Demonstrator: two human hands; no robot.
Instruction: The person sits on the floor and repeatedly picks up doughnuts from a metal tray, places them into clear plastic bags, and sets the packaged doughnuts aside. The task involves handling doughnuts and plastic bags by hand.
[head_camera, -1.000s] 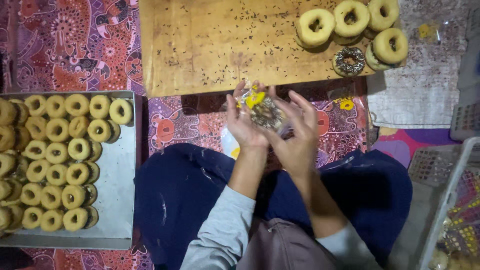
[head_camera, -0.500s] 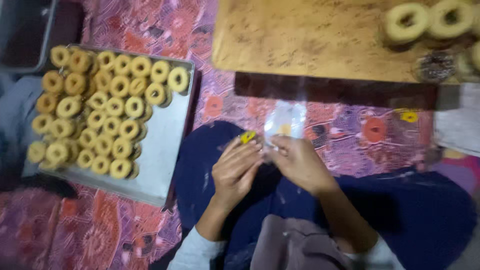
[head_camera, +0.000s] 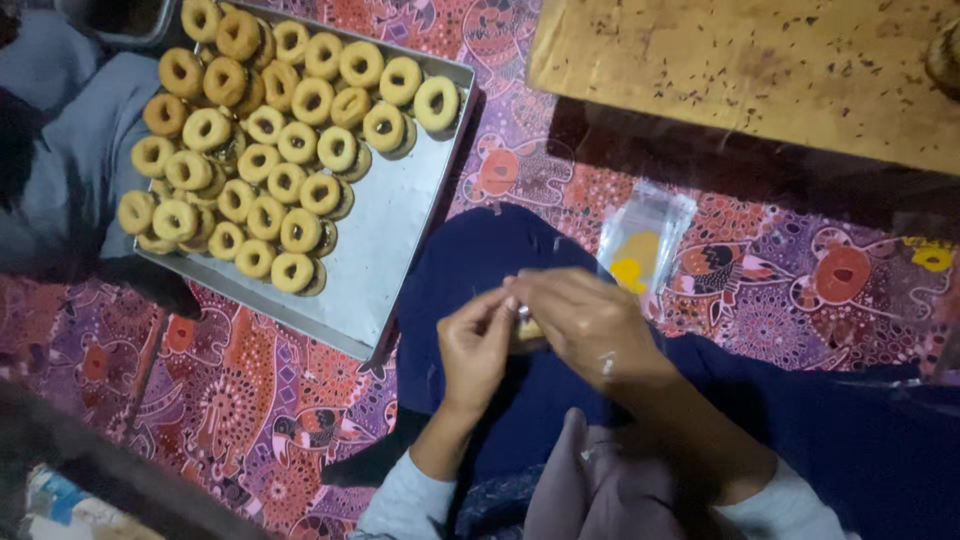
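Observation:
My left hand (head_camera: 475, 345) and my right hand (head_camera: 590, 322) meet over my lap, fingertips pinched together on the edge of a small clear plastic bag (head_camera: 645, 240). The bag has a yellow patch and runs up from my right hand onto the patterned cloth. A small yellowish bit (head_camera: 528, 328) shows between the fingers; what it is cannot be told. My legs in dark blue cloth (head_camera: 500, 260) lie under both hands.
A metal tray (head_camera: 395, 250) left of my lap holds several ring-shaped donuts (head_camera: 270, 150). A low wooden table (head_camera: 740, 70) stands at the upper right. A person in grey clothing (head_camera: 60, 160) sits at the far left. Purple patterned cloth (head_camera: 250, 400) covers the floor.
The view has swung left and down, so the tray is now near the centre and the table's donuts are out of view. My hands have dropped from raised and spread to pinched together over my lap.

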